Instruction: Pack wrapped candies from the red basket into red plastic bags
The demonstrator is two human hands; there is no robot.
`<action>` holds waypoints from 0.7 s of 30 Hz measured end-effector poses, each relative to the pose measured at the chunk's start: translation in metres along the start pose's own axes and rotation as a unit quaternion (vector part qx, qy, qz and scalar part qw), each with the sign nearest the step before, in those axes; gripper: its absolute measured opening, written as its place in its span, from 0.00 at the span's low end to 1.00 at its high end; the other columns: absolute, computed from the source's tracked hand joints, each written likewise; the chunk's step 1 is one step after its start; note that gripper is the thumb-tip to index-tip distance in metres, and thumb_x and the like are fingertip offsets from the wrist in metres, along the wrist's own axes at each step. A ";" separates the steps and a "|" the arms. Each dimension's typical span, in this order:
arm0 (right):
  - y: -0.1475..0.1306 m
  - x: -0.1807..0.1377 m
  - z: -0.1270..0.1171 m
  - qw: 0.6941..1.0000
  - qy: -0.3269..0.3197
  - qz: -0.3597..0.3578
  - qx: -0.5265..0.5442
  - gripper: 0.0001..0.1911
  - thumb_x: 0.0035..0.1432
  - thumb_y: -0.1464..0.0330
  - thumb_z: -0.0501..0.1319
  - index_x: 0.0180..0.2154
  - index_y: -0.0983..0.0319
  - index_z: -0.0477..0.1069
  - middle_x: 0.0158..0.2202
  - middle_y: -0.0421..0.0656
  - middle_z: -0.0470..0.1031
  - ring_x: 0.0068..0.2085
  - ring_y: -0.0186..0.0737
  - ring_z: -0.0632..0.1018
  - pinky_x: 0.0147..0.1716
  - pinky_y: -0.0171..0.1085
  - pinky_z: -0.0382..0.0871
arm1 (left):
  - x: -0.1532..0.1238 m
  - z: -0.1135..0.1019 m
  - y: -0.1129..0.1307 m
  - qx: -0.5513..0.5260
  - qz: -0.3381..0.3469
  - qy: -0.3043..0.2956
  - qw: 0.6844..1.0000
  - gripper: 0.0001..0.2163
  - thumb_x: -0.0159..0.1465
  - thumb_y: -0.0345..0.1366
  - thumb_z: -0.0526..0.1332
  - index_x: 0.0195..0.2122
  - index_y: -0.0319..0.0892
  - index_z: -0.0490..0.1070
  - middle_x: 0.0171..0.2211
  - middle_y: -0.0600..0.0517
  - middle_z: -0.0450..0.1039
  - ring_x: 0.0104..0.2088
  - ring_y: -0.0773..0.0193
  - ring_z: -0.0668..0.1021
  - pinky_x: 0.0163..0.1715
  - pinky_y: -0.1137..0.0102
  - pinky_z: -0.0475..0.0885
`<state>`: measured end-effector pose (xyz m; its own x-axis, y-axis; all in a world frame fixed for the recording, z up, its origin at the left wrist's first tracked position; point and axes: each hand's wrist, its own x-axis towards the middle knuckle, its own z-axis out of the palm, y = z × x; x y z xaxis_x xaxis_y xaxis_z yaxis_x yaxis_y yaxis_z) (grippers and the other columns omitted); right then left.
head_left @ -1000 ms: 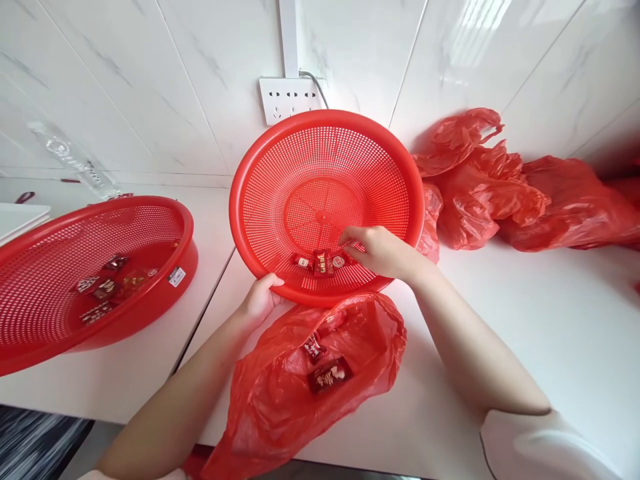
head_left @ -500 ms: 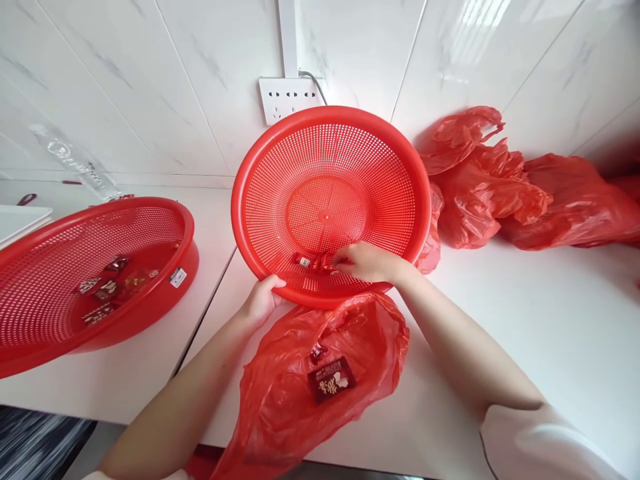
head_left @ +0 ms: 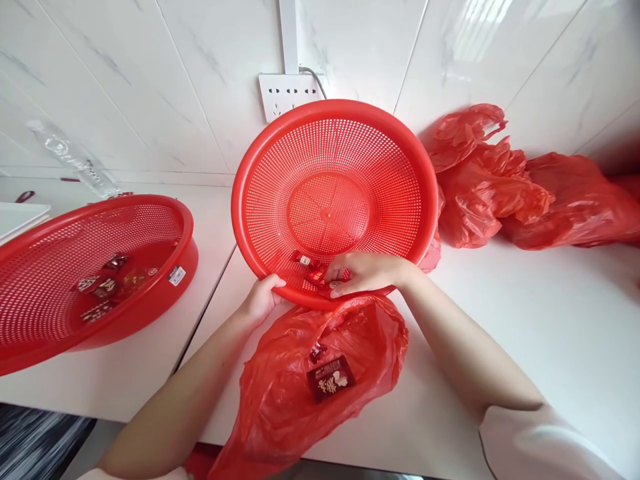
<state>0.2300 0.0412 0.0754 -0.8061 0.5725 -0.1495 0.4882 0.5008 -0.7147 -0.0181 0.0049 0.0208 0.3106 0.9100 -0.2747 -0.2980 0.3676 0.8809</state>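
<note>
My left hand [head_left: 261, 298] grips the near rim of a red perforated basket [head_left: 380, 167], which is tipped up toward me. My right hand [head_left: 365, 272] reaches into the low side of that basket, fingers curled on small red wrapped candies [head_left: 316, 274] near the rim. One more candy [head_left: 301, 259] lies just above them on the mesh. Directly below the rim sits an open red plastic bag [head_left: 280, 393] with two dark red wrapped candies [head_left: 331, 379] showing inside it.
A second red basket [head_left: 165, 220] stands at the left with several wrapped candies [head_left: 103, 288] in it. Crumpled red plastic bags [head_left: 505, 193] are piled at the back right against the white tiled wall. A wall socket [head_left: 283, 93] is behind the tipped basket. The white counter's front edge runs near me.
My right hand has drawn the candies down the basket's mesh toward the near rim and closed on them. The basket has tilted up a little more. My left hand has stayed on the rim.
</note>
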 end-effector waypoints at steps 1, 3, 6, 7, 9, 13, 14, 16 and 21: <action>0.000 -0.001 0.000 1.000 -0.008 -0.008 0.002 0.18 0.53 0.57 0.65 0.43 0.60 0.77 0.41 0.43 0.79 0.39 0.39 0.77 0.37 0.34 0.68 | 0.000 0.000 0.000 0.003 -0.001 0.004 1.000 0.17 0.53 0.34 0.57 0.41 0.34 0.77 0.42 0.43 0.79 0.47 0.47 0.78 0.51 0.55 0.71; 0.002 0.000 0.000 0.999 -0.031 -0.020 0.006 0.22 0.50 0.58 0.68 0.47 0.60 0.76 0.45 0.44 0.78 0.42 0.40 0.76 0.40 0.34 0.68 | 0.001 -0.001 -0.001 0.006 -0.002 0.010 1.000 0.17 0.53 0.34 0.58 0.41 0.34 0.77 0.42 0.43 0.79 0.47 0.47 0.78 0.51 0.55 0.71; 0.005 0.003 0.001 0.999 -0.026 -0.026 -0.016 0.16 0.56 0.62 0.64 0.45 0.62 0.76 0.42 0.44 0.78 0.40 0.39 0.76 0.37 0.34 0.67 | 0.001 -0.002 -0.002 0.002 -0.010 0.013 1.000 0.17 0.52 0.34 0.58 0.41 0.33 0.76 0.42 0.42 0.79 0.47 0.46 0.78 0.52 0.54 0.71; 0.004 0.004 0.001 0.999 -0.010 -0.024 -0.033 0.12 0.59 0.64 0.61 0.43 0.62 0.76 0.39 0.44 0.78 0.37 0.38 0.76 0.35 0.34 0.66 | 0.001 -0.002 -0.002 -0.001 -0.012 0.013 1.000 0.17 0.52 0.34 0.58 0.41 0.32 0.76 0.42 0.42 0.79 0.47 0.46 0.78 0.52 0.54 0.70; 0.001 0.002 -0.003 0.997 0.040 -0.014 -0.059 0.11 0.63 0.65 0.57 0.39 0.63 0.75 0.34 0.44 0.78 0.32 0.36 0.75 0.32 0.34 0.64 | 0.001 -0.001 -0.002 -0.009 -0.019 0.013 1.000 0.18 0.52 0.34 0.58 0.43 0.32 0.76 0.42 0.42 0.79 0.47 0.46 0.78 0.52 0.53 0.70; -0.021 -0.018 -0.016 0.998 0.042 -0.015 0.048 0.13 0.65 0.62 0.55 0.42 0.64 0.72 0.34 0.43 0.78 0.31 0.35 0.77 0.32 0.33 0.68 | 0.001 -0.001 0.000 -0.032 -0.038 -0.015 0.999 0.20 0.54 0.34 0.56 0.47 0.32 0.75 0.45 0.41 0.78 0.48 0.45 0.77 0.52 0.52 0.70; -0.029 -0.024 -0.017 0.996 0.005 -0.019 0.088 0.14 0.65 0.61 0.55 0.43 0.64 0.72 0.36 0.44 0.79 0.31 0.34 0.78 0.32 0.32 0.69 | 0.001 -0.002 0.000 -0.036 -0.043 -0.022 0.998 0.20 0.55 0.34 0.56 0.47 0.32 0.75 0.45 0.41 0.78 0.48 0.45 0.78 0.51 0.53 0.70; -0.044 -0.033 -0.016 0.987 -0.091 -0.023 0.128 0.15 0.63 0.60 0.58 0.43 0.64 0.73 0.39 0.45 0.79 0.32 0.34 0.79 0.31 0.31 0.70 | 0.002 -0.003 0.000 -0.038 -0.041 -0.024 0.998 0.19 0.56 0.35 0.55 0.45 0.32 0.76 0.44 0.41 0.79 0.47 0.46 0.78 0.50 0.54 0.71; -0.063 -0.028 0.006 0.980 -0.195 0.002 0.046 0.13 0.59 0.62 0.62 0.31 0.65 0.76 0.25 0.41 0.77 0.25 0.32 0.77 0.25 0.29 0.65 | 0.003 -0.006 -0.001 -0.033 -0.017 -0.008 0.999 0.18 0.55 0.33 0.55 0.43 0.33 0.77 0.41 0.42 0.80 0.43 0.47 0.80 0.49 0.54 0.72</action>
<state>0.2196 -0.0098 0.1209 -0.8793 0.2743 -0.3893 0.4741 0.4285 -0.7691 -0.0217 0.0086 0.0167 0.3353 0.8939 -0.2974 -0.3456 0.4104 0.8439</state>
